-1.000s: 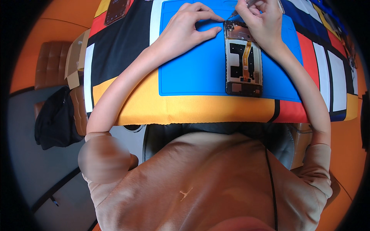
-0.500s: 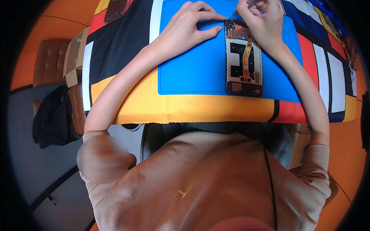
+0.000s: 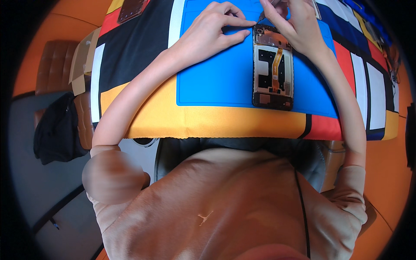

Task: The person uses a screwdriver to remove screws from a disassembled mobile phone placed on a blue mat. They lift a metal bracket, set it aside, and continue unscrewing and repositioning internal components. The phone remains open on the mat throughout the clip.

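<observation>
An opened phone (image 3: 273, 65) lies lengthwise on a blue work mat (image 3: 208, 86), its back cover off and an orange flex cable (image 3: 276, 71) running down its middle. My left hand (image 3: 216, 28) rests on the mat to its left. The thumb and index finger are stretched out and apart, the index fingertip near the phone's top left corner. My right hand (image 3: 299, 28) is above the phone's upper right side, closed on a thin pointed tool (image 3: 261, 17). Its tip points down at that same corner. Fingers hide most of the tool, so its exact kind is unclear.
A second phone (image 3: 131, 10) lies at the far left of the patterned tablecloth (image 3: 134, 47). Partly behind my right hand is a pale-edged flat object (image 3: 317, 9). Left of the table are a cardboard box (image 3: 83, 60) and a black cloth (image 3: 58, 130) on a brown seat.
My right hand has shifted slightly, its fingers and the tool now at a different angle over the phone's corner. My left hand and the phone stay nearly in place; the whole view drifts slightly.
</observation>
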